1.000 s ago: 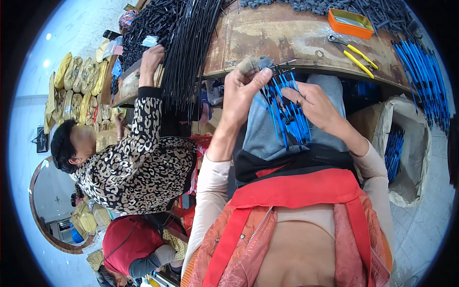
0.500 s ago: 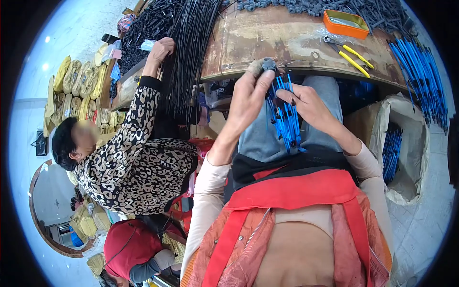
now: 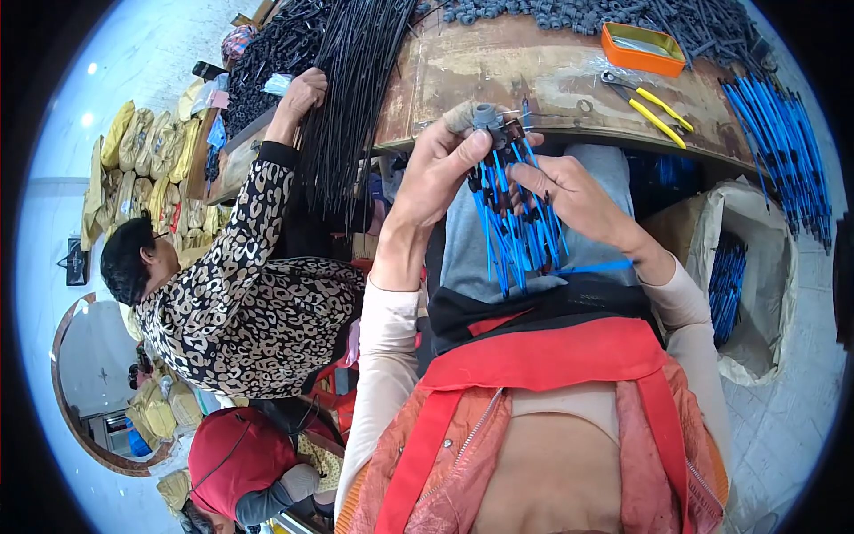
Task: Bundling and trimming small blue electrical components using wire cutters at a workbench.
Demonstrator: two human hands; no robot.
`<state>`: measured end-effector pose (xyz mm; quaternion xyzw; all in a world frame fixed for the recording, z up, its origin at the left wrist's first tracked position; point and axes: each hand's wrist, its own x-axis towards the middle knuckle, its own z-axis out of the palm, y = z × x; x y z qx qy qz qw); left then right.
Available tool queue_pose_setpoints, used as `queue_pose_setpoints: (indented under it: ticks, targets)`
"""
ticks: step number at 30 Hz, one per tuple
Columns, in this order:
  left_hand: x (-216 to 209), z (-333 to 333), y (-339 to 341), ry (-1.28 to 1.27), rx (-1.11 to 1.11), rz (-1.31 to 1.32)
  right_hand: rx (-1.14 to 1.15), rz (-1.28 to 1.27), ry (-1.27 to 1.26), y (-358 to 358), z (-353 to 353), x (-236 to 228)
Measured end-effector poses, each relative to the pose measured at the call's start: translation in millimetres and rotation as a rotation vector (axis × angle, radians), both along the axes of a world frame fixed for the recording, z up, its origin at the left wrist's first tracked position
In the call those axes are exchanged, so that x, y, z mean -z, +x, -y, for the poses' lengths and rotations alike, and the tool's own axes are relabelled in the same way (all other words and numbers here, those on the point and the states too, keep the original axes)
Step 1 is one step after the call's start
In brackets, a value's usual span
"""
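Over my lap, just off the table's front edge, my left hand (image 3: 436,169) is closed around a grey ribbed plastic fitting (image 3: 487,117), its thumb pressed on it. Thin wire-like ends stick out beside the fitting. A bundle of slim blue rods with black pieces (image 3: 511,227) hangs down between my hands, fanned out over my jeans. My right hand (image 3: 583,196) grips the bundle from the right, with thumb and fingers among the rods. One blue rod (image 3: 594,267) lies sideways below my right wrist. Inner fingers of both hands are partly hidden.
On the worn wooden table (image 3: 489,67) lie yellow-handled pliers (image 3: 654,109), an orange tin (image 3: 642,49), grey fittings (image 3: 543,12), long black rods (image 3: 351,98) and blue rods (image 3: 783,142). A lined box (image 3: 774,285) holds more rods. A co-worker (image 3: 240,285) sits at left.
My left hand has shifted slightly left and down, and the grey fitting has turned. The blue bundle has spread wider, with one rod now sideways. My right hand has barely moved.
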<state>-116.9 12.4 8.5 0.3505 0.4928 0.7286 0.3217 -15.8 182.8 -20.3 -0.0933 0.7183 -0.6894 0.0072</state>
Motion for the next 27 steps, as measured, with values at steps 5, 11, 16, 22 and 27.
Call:
queue_pose_setpoints:
  ticks: [5,11,16,22,27]
  targets:
    - [38,-5,27,-0.024,-0.2,0.039,0.06,0.015,0.056,6,10,37]
    - [28,6,47,-0.286,-0.38,-0.236,0.058,0.034,0.24,11,20,35]
    - [25,6,56,-0.424,-0.493,-0.412,0.071,-0.008,0.274,11,23,53]
    - [27,12,51,-0.564,-0.413,-0.412,0.199,0.023,0.172,25,29,54]
    - [42,21,45,-0.449,-0.29,-0.302,0.222,-0.18,0.208,25,21,63]
